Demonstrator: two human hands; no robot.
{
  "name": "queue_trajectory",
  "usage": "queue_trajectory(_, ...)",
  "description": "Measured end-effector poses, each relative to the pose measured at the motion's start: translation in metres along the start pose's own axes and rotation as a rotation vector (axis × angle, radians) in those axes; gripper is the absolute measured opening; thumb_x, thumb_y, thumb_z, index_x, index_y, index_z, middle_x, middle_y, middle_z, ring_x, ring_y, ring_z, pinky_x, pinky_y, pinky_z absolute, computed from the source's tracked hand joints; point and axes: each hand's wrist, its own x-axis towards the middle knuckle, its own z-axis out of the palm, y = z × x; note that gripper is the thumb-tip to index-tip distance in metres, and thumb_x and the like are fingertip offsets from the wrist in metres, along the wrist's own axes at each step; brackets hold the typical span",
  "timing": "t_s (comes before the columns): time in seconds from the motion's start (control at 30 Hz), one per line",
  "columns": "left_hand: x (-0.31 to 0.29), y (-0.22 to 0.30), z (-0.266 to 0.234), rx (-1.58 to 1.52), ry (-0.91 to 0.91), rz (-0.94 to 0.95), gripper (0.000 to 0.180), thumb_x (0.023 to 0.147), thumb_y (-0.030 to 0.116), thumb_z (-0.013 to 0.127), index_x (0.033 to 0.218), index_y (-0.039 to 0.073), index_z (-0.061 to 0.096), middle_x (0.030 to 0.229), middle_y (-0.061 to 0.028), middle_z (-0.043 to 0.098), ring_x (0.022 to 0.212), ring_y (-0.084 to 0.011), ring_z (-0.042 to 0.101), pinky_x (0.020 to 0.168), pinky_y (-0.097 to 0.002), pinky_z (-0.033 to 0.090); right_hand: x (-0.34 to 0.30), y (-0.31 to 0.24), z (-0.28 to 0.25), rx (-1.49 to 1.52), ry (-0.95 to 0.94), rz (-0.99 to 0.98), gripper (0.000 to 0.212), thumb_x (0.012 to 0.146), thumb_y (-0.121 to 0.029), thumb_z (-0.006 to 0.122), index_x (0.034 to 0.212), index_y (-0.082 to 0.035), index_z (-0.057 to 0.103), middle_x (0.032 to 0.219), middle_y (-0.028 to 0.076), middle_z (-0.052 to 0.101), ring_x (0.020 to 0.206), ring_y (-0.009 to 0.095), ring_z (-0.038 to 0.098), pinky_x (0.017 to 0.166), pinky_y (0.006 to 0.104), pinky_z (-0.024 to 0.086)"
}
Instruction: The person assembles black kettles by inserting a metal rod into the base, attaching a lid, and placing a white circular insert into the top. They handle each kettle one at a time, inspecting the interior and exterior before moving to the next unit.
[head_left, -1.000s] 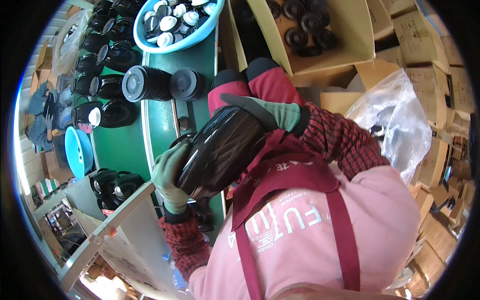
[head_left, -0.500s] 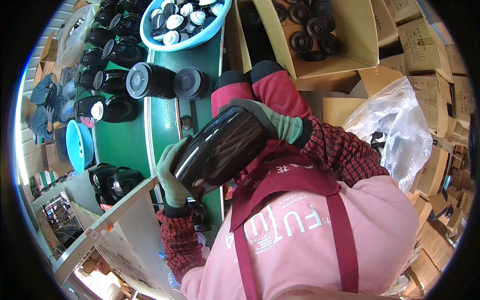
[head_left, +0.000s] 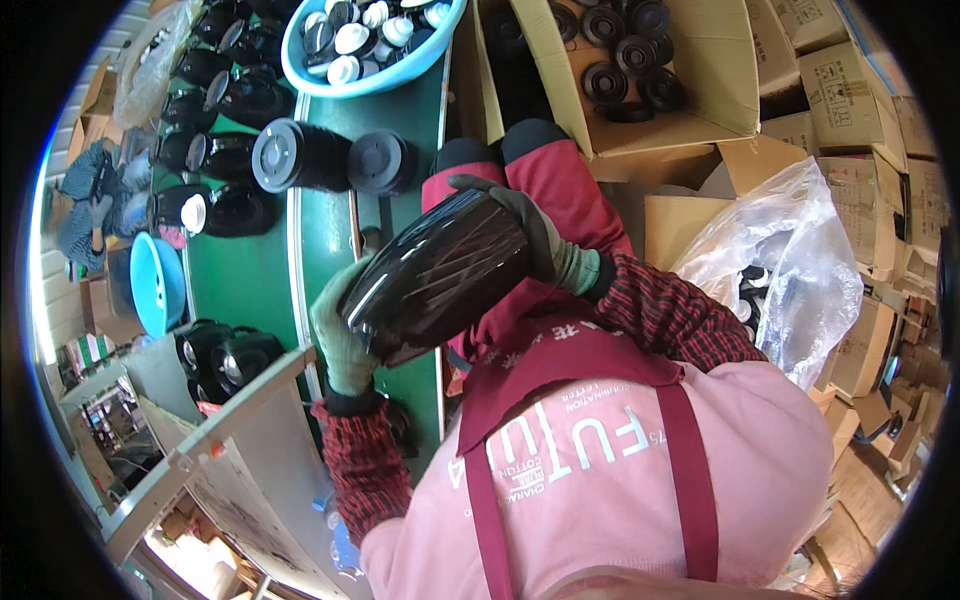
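A glossy black thermos jug (head_left: 440,275) lies tilted across my lap at the belt's edge, held between both hands. My left hand (head_left: 343,325), in a pale green glove, is wrapped round its lower left end. Round the upper right end closes my right hand (head_left: 548,240), gloved in green with a dark palm. The gloves hide both ends of the jug. Just beyond it on the green belt (head_left: 325,240) stand a long stack of black round discs (head_left: 310,158) and a shorter disc stack (head_left: 382,163).
A blue basin (head_left: 375,87) of black and white stoppers stands far along the belt. Black jugs (head_left: 235,155) line its left side. An open carton (head_left: 705,128) holds black round parts. A metal-framed panel (head_left: 225,425) is at left; a plastic bag (head_left: 805,285) lies right. Another person (head_left: 90,205) sits far left.
The jug has turned a little in my hands, and its upper end has shifted slightly left. My right-hand fingers now reach farther over its top side.
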Motion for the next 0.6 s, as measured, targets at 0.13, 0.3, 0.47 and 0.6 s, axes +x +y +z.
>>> queue_trajectory(0.13,0.016,0.014,0.008,0.013,-0.027,0.006,0.049,0.085,0.013,0.076,0.13,-0.005,0.071,0.117,-0.02,0.078,0.109,-0.0283,0.077,0.099,-0.0386,0.057,-0.009,0.018,-0.043,-0.408,-0.04,-0.126,0.058,0.116,-0.035,0.046,0.163,-0.001,0.041,0.159,0.012,0.055,0.141,0.021,0.057,0.121,0.0369,0.044)
queue_trajectory(0.3,0.033,0.059,0.021,-0.257,-0.158,-0.2,0.084,0.083,0.01,0.084,0.159,-0.001,0.049,0.14,-0.0199,0.066,0.127,-0.0296,0.066,0.112,-0.0398,0.049,-0.016,0.012,-0.068,-0.256,-0.055,-0.063,0.074,0.11,-0.056,0.048,0.162,-0.003,0.042,0.159,0.016,0.055,0.145,0.026,0.055,0.122,0.0437,0.045)
queue_trajectory(0.47,0.009,0.074,0.058,0.275,0.17,0.395,0.084,0.075,0.041,0.092,0.145,0.007,0.06,0.15,-0.0211,0.055,0.141,-0.042,0.053,0.121,-0.0553,0.04,-0.021,0.018,-0.08,0.042,-0.148,-0.134,0.075,0.111,-0.055,0.039,0.161,0.001,0.041,0.159,0.017,0.053,0.147,0.03,0.052,0.126,0.0463,0.039)
queue_trajectory(0.6,-0.005,0.065,0.091,0.598,0.382,0.487,0.062,0.072,0.063,0.091,0.113,0.018,0.077,0.146,-0.0133,0.059,0.139,-0.0393,0.054,0.117,-0.0586,0.042,-0.044,0.066,-0.134,-0.782,0.085,-0.292,0.087,0.099,-0.042,0.074,0.16,0.003,0.032,0.146,0.02,0.057,0.143,0.034,0.055,0.118,0.045,0.045)
